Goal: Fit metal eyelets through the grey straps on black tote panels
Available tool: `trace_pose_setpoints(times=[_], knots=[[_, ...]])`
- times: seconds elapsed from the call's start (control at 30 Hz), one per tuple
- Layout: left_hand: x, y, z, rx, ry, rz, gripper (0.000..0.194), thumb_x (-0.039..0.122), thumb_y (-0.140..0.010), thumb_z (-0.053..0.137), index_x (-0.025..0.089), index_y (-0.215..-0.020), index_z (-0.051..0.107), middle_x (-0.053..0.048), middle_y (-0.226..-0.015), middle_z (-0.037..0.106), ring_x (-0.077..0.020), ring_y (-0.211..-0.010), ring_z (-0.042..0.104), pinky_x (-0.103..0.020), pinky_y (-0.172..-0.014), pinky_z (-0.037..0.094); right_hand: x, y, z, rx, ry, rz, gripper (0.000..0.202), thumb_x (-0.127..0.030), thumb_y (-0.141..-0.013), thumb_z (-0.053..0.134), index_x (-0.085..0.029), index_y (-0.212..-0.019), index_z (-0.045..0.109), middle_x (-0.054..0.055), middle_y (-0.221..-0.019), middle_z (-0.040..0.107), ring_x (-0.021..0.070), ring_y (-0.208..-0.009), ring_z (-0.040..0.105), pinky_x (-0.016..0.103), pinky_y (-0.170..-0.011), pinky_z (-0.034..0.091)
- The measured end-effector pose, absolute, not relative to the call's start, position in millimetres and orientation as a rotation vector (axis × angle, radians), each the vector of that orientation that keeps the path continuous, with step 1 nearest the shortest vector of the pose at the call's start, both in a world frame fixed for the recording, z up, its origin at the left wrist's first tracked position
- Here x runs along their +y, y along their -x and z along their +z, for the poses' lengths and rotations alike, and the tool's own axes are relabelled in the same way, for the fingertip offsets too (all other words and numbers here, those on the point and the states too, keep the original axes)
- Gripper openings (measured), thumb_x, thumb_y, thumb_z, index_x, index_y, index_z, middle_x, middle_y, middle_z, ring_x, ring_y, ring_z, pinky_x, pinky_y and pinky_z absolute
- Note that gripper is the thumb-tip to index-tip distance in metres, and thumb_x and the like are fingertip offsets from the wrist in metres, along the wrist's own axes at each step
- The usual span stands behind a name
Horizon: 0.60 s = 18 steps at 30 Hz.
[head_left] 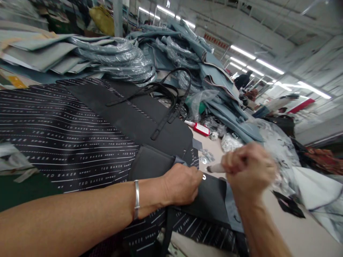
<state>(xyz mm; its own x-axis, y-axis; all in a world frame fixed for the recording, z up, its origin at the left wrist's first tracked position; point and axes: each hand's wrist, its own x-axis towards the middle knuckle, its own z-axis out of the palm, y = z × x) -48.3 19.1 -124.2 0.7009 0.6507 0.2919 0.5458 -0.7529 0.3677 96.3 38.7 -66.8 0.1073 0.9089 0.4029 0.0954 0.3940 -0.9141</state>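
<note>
A red-and-white tube [199, 128] and heaped grey-blue panels [214, 82] crowd the table beyond. The left hand [182, 184] presses flat, fingers loosely curled, on the black fabric piece [211, 200]. The right hand [249, 169] is fisted around a tool [214, 168] whose long axis points left

My left hand [182, 185] lies on a fabric panel [209, 200]; my right hand [249, 171] is just right of it, above the panel's edge. Behind them a strapped bag [150, 121] lies on the printed sheets [61, 135], a bottle [199, 128] to its right, stacked panels [112, 60] farther back
</note>
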Motion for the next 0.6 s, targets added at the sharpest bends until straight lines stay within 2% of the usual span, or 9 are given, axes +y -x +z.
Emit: trace_pose_setpoints(times=[0.1, 0.17, 0.23, 0.3, 0.37, 0.4, 0.47, 0.53, 0.6], knots=[[19.3, 48.4, -123.5, 0.950, -2.619, 0.580, 0.018, 0.023, -0.081, 0.048, 0.013, -0.092, 0.060, -0.009, -0.089, 0.067, -0.0283, -0.071, 0.066, -0.038, -0.057, 0.051, 35.4, -99.7, -71.8, -1.319, 1.132, 0.863, 0.040, -0.043, -0.086, 0.061, -0.021, -0.059, 0.041, -0.011, -0.043, 0.028, 0.0061, -0.033, 0.024, 0.020, -0.034, 0.021], [20.4, 49.2, -123.3, 0.946, -2.597, 0.578, 0.017, 0.022, -0.081, 0.048, 0.014, -0.090, 0.061, -0.010, -0.089, 0.067, -0.0285, -0.073, 0.066, -0.038, -0.060, 0.050, 26.1, -111.2, -64.2, -1.587, 1.392, 0.867, 0.037, -0.041, -0.085, 0.061, -0.020, -0.058, 0.047, -0.009, -0.045, 0.033, 0.0070, -0.037, 0.030, 0.021, -0.037, 0.024], [22.1, 50.5, -123.5, 0.948, -2.570, 0.583, 0.016, 0.021, -0.082, 0.047, 0.014, -0.089, 0.061, -0.010, -0.089, 0.067, -0.0284, -0.077, 0.066, -0.038, -0.065, 0.048, 4.4, -130.2, -50.2, -1.955, 1.704, 0.800, 0.027, -0.034, -0.083, 0.061, -0.019, -0.061, 0.056, -0.005, -0.051, 0.045, 0.0091, -0.045, 0.043, 0.021, -0.043, 0.030], [23.5, 51.7, -123.9, 0.947, -2.544, 0.590, 0.014, 0.020, -0.082, 0.048, 0.016, -0.086, 0.060, -0.009, -0.089, 0.067, -0.0270, -0.079, 0.065, -0.036, -0.068, 0.046, -30.5, -151.5, -37.7, -2.279, 1.899, 0.718, 0.012, -0.015, -0.079, 0.057, -0.021, -0.073, 0.066, -0.002, -0.067, 0.060, 0.0131, -0.063, 0.058, 0.022, -0.056, 0.041], [24.0, 52.4, -124.1, 0.954, -2.512, 0.599, 0.012, 0.020, -0.082, 0.048, 0.017, -0.082, 0.060, -0.006, -0.086, 0.067, -0.0239, -0.078, 0.064, -0.033, -0.069, 0.044, -72.4, -169.1, -33.3, -2.513, 2.006, 0.590, 0.040, 0.001, -0.069, 0.049, -0.026, -0.091, 0.069, 0.001, -0.097, 0.068, 0.0172, -0.079, 0.067, 0.027, -0.070, 0.049], [24.0, 52.6, -124.1, 0.960, -2.495, 0.605, 0.011, 0.020, -0.082, 0.049, 0.018, -0.081, 0.060, -0.004, -0.083, 0.066, -0.0221, -0.076, 0.063, -0.032, -0.068, 0.043, -92.7, -175.4, -34.7, -2.599, 2.051, 0.508, 0.053, 0.005, -0.064, 0.046, -0.029, -0.099, 0.068, 0.003, -0.114, 0.066, 0.0197, -0.083, 0.069, 0.030, -0.074, 0.051], [24.9, 52.6, -123.0, 0.978, -2.464, 0.616, 0.013, 0.021, -0.083, 0.048, 0.018, -0.079, 0.060, -0.002, -0.075, 0.065, -0.0188, -0.070, 0.061, -0.029, -0.064, 0.040, -125.4, -183.5, -41.8, -2.702, 2.125, 0.352, 0.066, 0.005, -0.059, 0.045, -0.031, -0.110, 0.063, 0.006, -0.140, 0.052, 0.0248, -0.089, 0.071, 0.035, -0.074, 0.055], [28.5, 52.6, -118.9, 0.989, -2.374, 0.620, 0.019, 0.026, -0.086, 0.046, 0.018, -0.077, 0.061, 0.000, -0.069, 0.062, -0.0171, -0.065, 0.059, -0.027, -0.060, 0.038, -144.3, -188.8, -49.8, -2.754, 2.111, 0.241, 0.061, 0.002, -0.059, 0.047, -0.029, -0.110, 0.061, 0.005, -0.149, 0.043, 0.0280, -0.094, 0.070, 0.039, -0.074, 0.057], [35.5, 54.6, -109.7, 0.967, -2.168, 0.612, 0.026, 0.036, -0.086, 0.046, 0.018, -0.075, 0.061, 0.000, -0.066, 0.060, -0.0172, -0.065, 0.057, -0.026, -0.061, 0.038, -151.7, -194.8, -55.2, -2.781, 2.019, 0.171, 0.046, -0.003, -0.062, 0.050, -0.025, -0.101, 0.061, 0.003, -0.146, 0.048, 0.0274, -0.094, 0.070, 0.038, -0.073, 0.058]])
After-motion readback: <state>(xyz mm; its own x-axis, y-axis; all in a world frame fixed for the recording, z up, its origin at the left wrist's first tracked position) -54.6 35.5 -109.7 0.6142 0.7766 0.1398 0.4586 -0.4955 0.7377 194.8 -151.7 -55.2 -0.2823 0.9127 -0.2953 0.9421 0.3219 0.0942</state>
